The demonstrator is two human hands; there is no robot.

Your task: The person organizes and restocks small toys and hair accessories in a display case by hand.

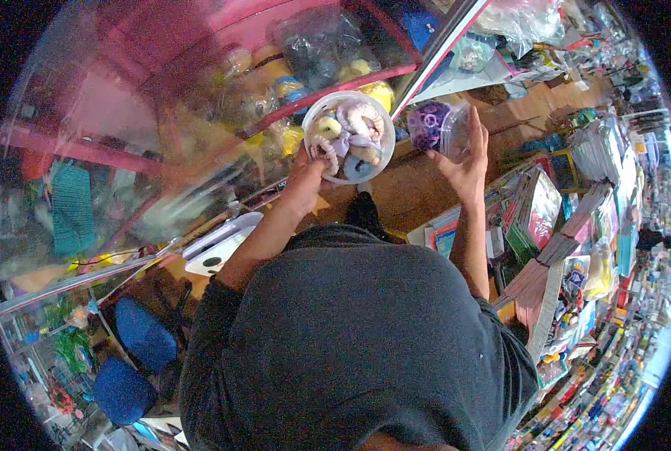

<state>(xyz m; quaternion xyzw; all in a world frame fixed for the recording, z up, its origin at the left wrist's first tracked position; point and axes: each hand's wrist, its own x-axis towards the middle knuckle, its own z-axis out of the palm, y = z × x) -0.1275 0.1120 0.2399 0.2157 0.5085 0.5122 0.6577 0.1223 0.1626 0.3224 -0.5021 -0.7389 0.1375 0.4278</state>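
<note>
A round clear tub with pale ring-shaped and small mixed pieces inside is gripped at its lower left rim by my left hand. To its right, my right hand has its fingers and thumb around a second clear container with purple pieces. The two containers are held apart, both in front of the glass case. Whether the right one has a lid cannot be made out.
A glass case with a pink frame holds bagged goods at the upper left. Stacks of magazines or packets stand at the right. Blue chairs are at the lower left, near a white box. Crowded shelves curve along the far right.
</note>
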